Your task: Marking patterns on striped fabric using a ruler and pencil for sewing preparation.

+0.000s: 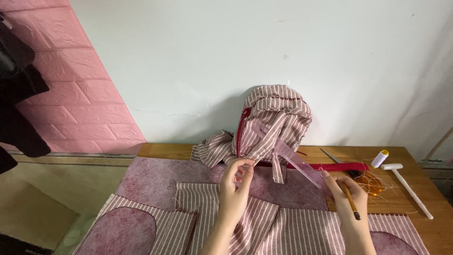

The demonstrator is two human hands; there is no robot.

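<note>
Striped cloth (245, 222) lies flat under both hands for marking. Left hand (234, 189) pinches its edge; right hand (347, 196) grips a pencil (350, 200) and clear ruler (297, 163).

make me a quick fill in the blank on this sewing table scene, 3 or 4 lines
1. The right hand holds a brown pencil and one end of a clear pink ____.
2. The bag against the wall is made of ____ fabric.
3. The spool of white thread has a ____ top.
4. The white mallet lies on the ____ side of the table.

Missing words: ruler; striped; yellow; right
</note>
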